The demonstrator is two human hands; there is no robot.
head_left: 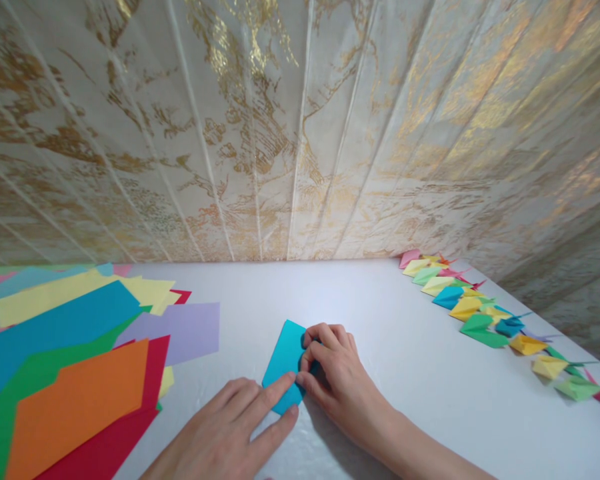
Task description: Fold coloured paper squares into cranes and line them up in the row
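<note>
Blue paper (283, 360) lies on the white table (280, 287), between left hand (237, 420) and right hand (335, 373). Left: fingers extended, index fingertip on the paper; forearm cut off below. Right: fingers curled at the paper's right edge, partly hiding it; whether they pinch it cannot be determined.

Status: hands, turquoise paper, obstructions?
Left hand: index finger on turquoise paper. Right hand: fingers curled at its right side. Nothing in the way: colored sheets left, folded pieces right.

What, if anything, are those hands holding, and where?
The right hand seems to pinch the turquoise paper at its right edge; the left hand only rests a finger on it.
</note>
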